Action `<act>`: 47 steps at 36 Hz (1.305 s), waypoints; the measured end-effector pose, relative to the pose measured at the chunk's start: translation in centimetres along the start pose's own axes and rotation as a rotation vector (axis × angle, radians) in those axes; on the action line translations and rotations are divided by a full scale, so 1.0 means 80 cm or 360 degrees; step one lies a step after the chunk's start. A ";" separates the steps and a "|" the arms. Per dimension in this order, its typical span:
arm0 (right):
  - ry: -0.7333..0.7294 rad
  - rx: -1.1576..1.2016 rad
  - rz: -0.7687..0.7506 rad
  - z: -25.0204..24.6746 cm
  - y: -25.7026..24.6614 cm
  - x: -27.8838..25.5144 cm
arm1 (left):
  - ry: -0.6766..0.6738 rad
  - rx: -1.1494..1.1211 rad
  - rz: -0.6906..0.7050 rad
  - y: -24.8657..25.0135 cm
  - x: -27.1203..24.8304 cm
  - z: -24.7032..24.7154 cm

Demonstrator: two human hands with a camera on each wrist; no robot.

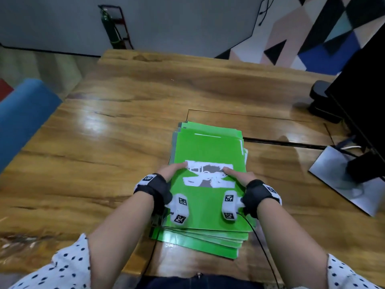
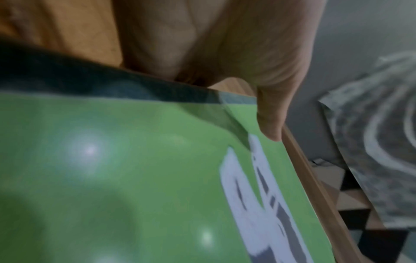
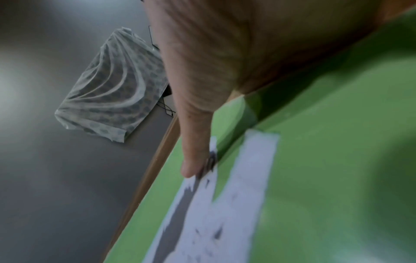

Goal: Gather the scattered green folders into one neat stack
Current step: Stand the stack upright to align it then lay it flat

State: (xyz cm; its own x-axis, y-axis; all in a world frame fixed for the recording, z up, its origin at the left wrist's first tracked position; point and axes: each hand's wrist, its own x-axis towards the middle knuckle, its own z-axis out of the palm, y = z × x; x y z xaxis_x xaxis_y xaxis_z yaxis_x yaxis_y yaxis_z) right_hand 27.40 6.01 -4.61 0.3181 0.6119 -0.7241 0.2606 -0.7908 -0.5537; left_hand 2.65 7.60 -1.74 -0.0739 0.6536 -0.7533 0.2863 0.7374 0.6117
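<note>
— Surface first. What carries the work?

— A wooden counter (image 1: 129,130), glossy, with a seam running across it on the right. A black monitor (image 1: 362,97) stands at the right edge on a silver base plate (image 1: 333,176). A blue chair (image 1: 23,113) sits off the counter's left side.

— And the task items?

— The green folders (image 1: 208,147) lie in one stack on the near half of the counter, right in front of the person. The stack is not square: lower folders fan out at the near edge, toward the right corner, and grey-edged ones show along the left side. The top folder bears a torn white label (image 1: 208,176) across its middle.

— Hands?

— The left hand (image 1: 174,170) grasps the stack's left edge, thumb lying on top at the label's corner; the left wrist view shows that thumb pressed onto the green cover. The right hand (image 1: 239,175) grasps the right edge the same way, thumb on the label's right end, confirmed in the right wrist view. Fingers beneath the stack are hidden.

— Anything smaller?

— Black wrist straps with white marker blocks on both wrists, and polka-dot sleeves (image 1: 68,265) pushed up the forearms.
</note>
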 end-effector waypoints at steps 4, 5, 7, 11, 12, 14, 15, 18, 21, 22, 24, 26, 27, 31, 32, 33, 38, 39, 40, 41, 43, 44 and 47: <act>0.0076 0.0084 -0.0034 0.000 -0.002 -0.002 | -0.0016 -0.0045 -0.0034 -0.032 0.047 -0.010; 0.0107 0.0087 -0.0057 -0.001 -0.004 -0.007 | -0.0066 -0.0036 -0.0053 -0.025 0.035 -0.010; 0.0169 0.0071 -0.0133 0.000 -0.010 -0.014 | -0.0140 -0.0059 -0.0009 -0.002 -0.007 -0.014; 0.0240 0.0009 -0.0326 0.003 -0.022 -0.035 | -0.0202 -0.0139 -0.0004 0.003 -0.009 -0.022; 0.0276 0.0004 -0.0397 0.003 -0.024 -0.039 | -0.0197 -0.0152 -0.0007 0.001 -0.006 -0.023; 0.0325 0.0003 -0.0529 0.005 -0.023 -0.041 | -0.0210 -0.0187 0.0025 0.002 -0.009 -0.027; 0.0334 0.0000 -0.0578 0.006 -0.022 -0.042 | -0.0188 -0.0154 0.0053 0.005 -0.019 -0.028; 0.0368 -0.0005 -0.0679 0.006 -0.026 -0.052 | -0.0212 -0.0206 0.0068 0.003 -0.019 -0.038; 0.0398 0.0080 -0.0777 0.004 -0.034 -0.062 | -0.0246 -0.0248 0.0145 0.006 -0.024 -0.046; 0.0415 0.0116 -0.0805 0.001 -0.037 -0.065 | -0.0227 -0.0311 0.0212 0.012 -0.030 -0.045; 0.0449 0.0212 -0.0894 -0.007 -0.048 -0.074 | -0.0150 -0.0385 0.0400 0.030 -0.045 -0.048; 0.0486 0.0330 -0.0994 -0.018 -0.061 -0.081 | -0.0062 -0.0446 0.0611 0.053 -0.054 -0.050; 0.0511 0.0385 -0.1037 -0.024 -0.068 -0.084 | -0.0017 -0.0444 0.0701 0.064 -0.060 -0.051; 0.0607 0.0560 -0.1304 -0.049 -0.094 -0.104 | 0.0074 -0.0434 0.1040 0.095 -0.087 -0.058; 0.0626 0.0587 -0.1367 -0.055 -0.098 -0.106 | 0.0052 -0.0385 0.1095 0.099 -0.093 -0.059; 0.0616 0.0623 -0.1422 -0.058 -0.100 -0.108 | 0.0015 -0.0334 0.1144 0.102 -0.098 -0.059; 0.0387 0.0574 -0.1406 -0.059 -0.079 -0.094 | -0.0080 -0.0306 0.1114 0.090 -0.090 -0.053; 0.0351 0.0592 -0.1390 -0.058 -0.075 -0.092 | -0.0089 -0.0304 0.1102 0.088 -0.090 -0.051; 0.0310 0.0617 -0.1378 -0.056 -0.072 -0.090 | -0.0106 -0.0336 0.1103 0.086 -0.089 -0.051; 0.0281 0.0645 -0.1372 -0.055 -0.072 -0.090 | -0.0116 -0.0379 0.1109 0.085 -0.084 -0.052; 0.0227 0.0707 -0.1379 -0.054 -0.075 -0.088 | -0.0152 -0.0480 0.1161 0.092 -0.088 -0.051; 0.0205 0.0739 -0.1386 -0.054 -0.078 -0.091 | -0.0164 -0.0552 0.1202 0.098 -0.092 -0.050; 0.0225 0.0865 -0.1447 -0.057 -0.088 -0.097 | -0.0105 -0.0721 0.1351 0.123 -0.111 -0.054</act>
State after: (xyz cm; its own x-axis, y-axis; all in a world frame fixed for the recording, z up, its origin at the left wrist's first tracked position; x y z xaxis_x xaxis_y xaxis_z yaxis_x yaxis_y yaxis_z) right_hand 27.22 6.89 6.75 0.3207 0.9431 0.0878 0.0229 0.0849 -0.9961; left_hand 2.02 9.76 12.02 0.0458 0.9987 -0.0203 -0.1772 0.0281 0.9838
